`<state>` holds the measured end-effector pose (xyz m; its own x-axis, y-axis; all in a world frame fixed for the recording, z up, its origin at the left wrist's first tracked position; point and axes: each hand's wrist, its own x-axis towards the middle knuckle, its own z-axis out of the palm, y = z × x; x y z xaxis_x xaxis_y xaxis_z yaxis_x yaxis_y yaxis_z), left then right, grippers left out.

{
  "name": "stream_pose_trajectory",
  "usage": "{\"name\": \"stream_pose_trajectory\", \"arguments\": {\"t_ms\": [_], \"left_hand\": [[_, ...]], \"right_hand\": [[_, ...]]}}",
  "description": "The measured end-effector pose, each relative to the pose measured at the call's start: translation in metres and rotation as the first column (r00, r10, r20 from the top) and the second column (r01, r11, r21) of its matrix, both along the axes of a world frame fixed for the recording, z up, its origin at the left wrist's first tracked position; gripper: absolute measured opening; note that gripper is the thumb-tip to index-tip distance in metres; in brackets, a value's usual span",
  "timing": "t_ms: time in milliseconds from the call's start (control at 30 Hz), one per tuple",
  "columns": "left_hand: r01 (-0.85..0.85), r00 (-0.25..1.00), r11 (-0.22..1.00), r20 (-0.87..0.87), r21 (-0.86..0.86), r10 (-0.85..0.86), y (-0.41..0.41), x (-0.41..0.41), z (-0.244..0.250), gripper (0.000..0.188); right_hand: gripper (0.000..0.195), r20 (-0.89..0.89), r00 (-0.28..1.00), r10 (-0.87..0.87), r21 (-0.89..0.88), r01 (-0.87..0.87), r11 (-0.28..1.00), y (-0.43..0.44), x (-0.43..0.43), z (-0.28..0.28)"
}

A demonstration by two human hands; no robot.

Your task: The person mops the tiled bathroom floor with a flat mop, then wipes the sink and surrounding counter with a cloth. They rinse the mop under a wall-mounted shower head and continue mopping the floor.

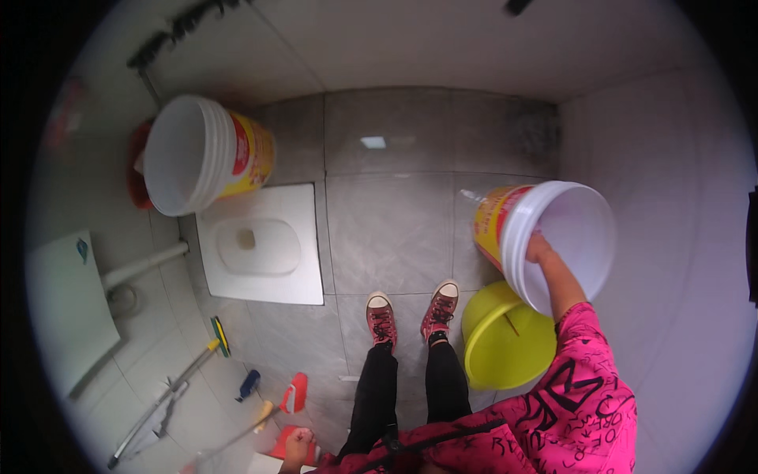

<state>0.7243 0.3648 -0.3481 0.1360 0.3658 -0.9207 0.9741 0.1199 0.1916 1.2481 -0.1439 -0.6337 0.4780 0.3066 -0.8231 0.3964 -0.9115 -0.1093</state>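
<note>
My right hand [538, 247] reaches down inside a tall white plastic bucket [514, 260] with a yellow and red label, at the right by the wall. Its fingers are partly hidden against the inner wall, and what they hold, if anything, does not show. Just below that bucket stands a yellow-green plastic bucket [485, 355], its handle lying across the opening. Low in the picture, my left hand [300, 443] hangs with curled fingers over a red object [284, 444]; I cannot tell whether it touches or holds it.
A squat toilet [308, 237] is set in the grey tiled floor. Beside it stands another labelled white bucket [220, 154], in front of a red bin [139, 192]. A floor squeegee [220, 338], a blue brush [248, 385] and a red brush or scoop [294, 393] lie at lower left.
</note>
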Motion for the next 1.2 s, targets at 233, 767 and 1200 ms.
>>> {"name": "stream_pose_trajectory", "arguments": {"t_ms": [233, 767, 1200], "left_hand": [[0.551, 0.826, 0.829, 0.202, -0.094, -0.526, -0.055, -0.121, -0.045, 0.014], [-0.627, 0.75, 0.771, 0.353, 0.11, 0.559, -0.17, -0.035, 0.034, 0.016], [-0.148, -0.084, 0.368, 0.382, -0.918, 0.92, -0.116, 0.166, 0.088, 0.059]], "right_hand": [[0.036, -0.058, 0.997, 0.043, -0.097, -0.048, 0.994, -0.022, 0.054, -0.099], [0.045, -0.515, 0.404, -0.756, 0.633, 0.774, -0.017, 0.044, 0.068, 0.328], [0.075, -0.882, 0.215, 0.419, 0.314, 0.931, 0.183, 0.281, -0.245, 0.448]]}}
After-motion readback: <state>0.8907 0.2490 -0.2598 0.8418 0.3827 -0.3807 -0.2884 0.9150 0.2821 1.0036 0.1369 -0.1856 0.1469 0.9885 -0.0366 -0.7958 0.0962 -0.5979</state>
